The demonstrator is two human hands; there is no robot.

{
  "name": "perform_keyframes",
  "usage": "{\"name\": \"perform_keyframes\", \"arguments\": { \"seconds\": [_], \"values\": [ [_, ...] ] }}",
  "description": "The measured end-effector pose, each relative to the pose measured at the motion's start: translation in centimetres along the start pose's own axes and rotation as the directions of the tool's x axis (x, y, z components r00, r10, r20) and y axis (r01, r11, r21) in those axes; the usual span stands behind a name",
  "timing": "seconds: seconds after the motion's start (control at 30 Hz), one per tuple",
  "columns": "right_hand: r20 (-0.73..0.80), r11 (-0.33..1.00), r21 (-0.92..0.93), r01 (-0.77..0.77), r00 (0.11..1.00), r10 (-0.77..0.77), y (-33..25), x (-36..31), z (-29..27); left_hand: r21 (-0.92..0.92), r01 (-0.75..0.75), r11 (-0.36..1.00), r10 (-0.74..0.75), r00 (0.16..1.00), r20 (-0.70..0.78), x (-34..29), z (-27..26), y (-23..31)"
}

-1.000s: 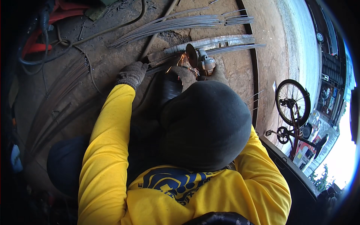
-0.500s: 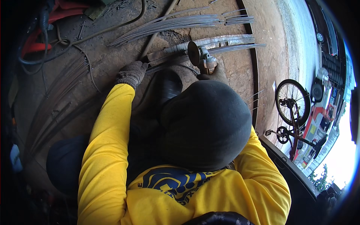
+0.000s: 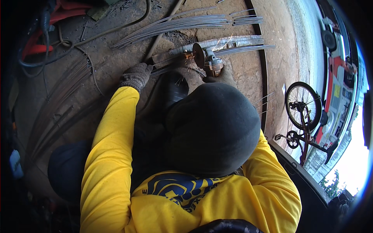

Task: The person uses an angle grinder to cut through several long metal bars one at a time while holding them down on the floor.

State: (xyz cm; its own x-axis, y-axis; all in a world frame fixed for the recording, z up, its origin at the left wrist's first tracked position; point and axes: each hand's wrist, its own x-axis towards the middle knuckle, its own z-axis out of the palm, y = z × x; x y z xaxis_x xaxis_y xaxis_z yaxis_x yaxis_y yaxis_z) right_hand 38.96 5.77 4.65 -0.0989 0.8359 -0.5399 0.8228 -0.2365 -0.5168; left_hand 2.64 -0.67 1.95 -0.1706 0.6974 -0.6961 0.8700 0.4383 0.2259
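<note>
My gloved left hand (image 3: 136, 75) is closed on the near ends of thin metal rods (image 3: 165, 70) that lie low over the ground. My right hand (image 3: 226, 76), partly hidden behind my dark-trousered knee (image 3: 215, 128), grips an angle grinder (image 3: 213, 65). The grinder's round disc (image 3: 199, 55) stands upright against the rods. Orange sparks (image 3: 189, 56) fly from where disc and rods meet. My dark boot (image 3: 176, 87) is just below the rods. Behind them lies a flat metal bar (image 3: 239, 41).
More thin rods (image 3: 182, 24) lie in a bundle at the far side, with darker rods (image 3: 58, 87) at the left. Cables and a hose (image 3: 116, 33) cross the dirt floor near red equipment (image 3: 37, 48). To the right are a metal edge (image 3: 261, 58), a bicycle (image 3: 303, 106) and a passing vehicle (image 3: 337, 97).
The grinder's disc has moved slightly left and down onto the rods, and sparks have appeared. My left hand is nearly still. The vehicle outside has moved across the view.
</note>
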Motion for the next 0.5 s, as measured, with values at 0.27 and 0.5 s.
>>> {"name": "perform_keyframes", "arguments": {
  "seconds": [0.27,0.5],
  "values": [
    [-0.026,1.0,-0.027,0.006,1.0,-0.007,0.8,0.5,-0.2,-0.051,-0.017,0.999,0.018,1.0,0.021,0.4,-0.3,0.6],
    [0.053,0.999,0.031,-0.036,0.998,0.035,-5.0,-1.6,-1.5,-0.019,0.017,1.0,-0.017,1.0,-0.006,-0.2,0.1,-0.4]
  ]
}}
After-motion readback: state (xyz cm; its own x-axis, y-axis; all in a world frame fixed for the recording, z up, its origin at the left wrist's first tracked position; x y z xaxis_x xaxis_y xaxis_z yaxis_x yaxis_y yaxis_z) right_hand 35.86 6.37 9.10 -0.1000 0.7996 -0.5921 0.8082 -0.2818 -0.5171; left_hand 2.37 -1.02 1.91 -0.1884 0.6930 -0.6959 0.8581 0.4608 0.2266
